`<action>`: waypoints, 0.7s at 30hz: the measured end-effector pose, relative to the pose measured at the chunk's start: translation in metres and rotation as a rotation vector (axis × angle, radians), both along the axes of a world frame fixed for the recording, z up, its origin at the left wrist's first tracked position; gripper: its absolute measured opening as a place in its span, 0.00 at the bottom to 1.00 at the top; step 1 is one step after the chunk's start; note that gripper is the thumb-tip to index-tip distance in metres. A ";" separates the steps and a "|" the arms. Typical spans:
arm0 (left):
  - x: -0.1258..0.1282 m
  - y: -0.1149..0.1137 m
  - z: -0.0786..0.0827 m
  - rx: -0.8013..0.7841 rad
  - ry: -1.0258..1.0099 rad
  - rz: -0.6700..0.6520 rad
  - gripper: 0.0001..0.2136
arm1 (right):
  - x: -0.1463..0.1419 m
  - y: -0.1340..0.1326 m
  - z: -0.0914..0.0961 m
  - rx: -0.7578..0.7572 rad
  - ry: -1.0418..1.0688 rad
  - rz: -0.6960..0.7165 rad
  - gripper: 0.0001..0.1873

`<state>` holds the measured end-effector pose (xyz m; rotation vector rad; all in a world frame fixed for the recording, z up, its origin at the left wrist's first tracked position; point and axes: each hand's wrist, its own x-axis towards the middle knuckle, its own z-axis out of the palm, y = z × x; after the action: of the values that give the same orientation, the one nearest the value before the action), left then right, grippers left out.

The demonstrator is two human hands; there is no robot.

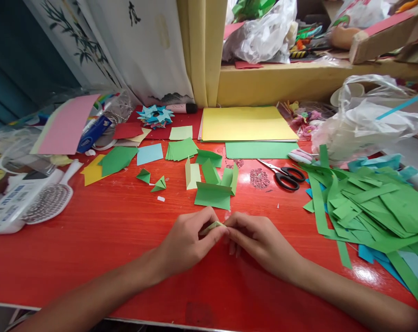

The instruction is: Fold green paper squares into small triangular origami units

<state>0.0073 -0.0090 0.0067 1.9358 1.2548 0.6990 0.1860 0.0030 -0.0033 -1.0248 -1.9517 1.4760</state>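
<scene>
Between my two hands, over the front middle of the red table (126,272), is a small folded piece of light green paper (211,227). My left hand (191,240) is closed on it, thumb and forefinger pinching. The fingertips of my right hand (255,240) pinch its right end, and they hide much of it. Just beyond my hands lie folded green paper pieces (213,195) and a pale yellow-green folded piece (193,174). Two small green folded triangles (159,184) rest farther left.
Black-handled scissors (286,177) lie right of the folded pieces. A heap of green paper strips (374,203) covers the right side. Stacked yellow sheets (245,123), a blue paper ring (156,116) and green squares (181,149) are at the back. A hairbrush (51,200) sits left.
</scene>
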 end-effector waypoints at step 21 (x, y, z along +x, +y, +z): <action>-0.003 0.003 0.002 -0.098 -0.084 0.012 0.12 | 0.001 0.000 0.002 -0.121 0.068 -0.003 0.12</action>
<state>0.0039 -0.0064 0.0090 1.8023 1.2275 0.7048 0.1873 0.0027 -0.0017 -1.0140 -1.8321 1.6233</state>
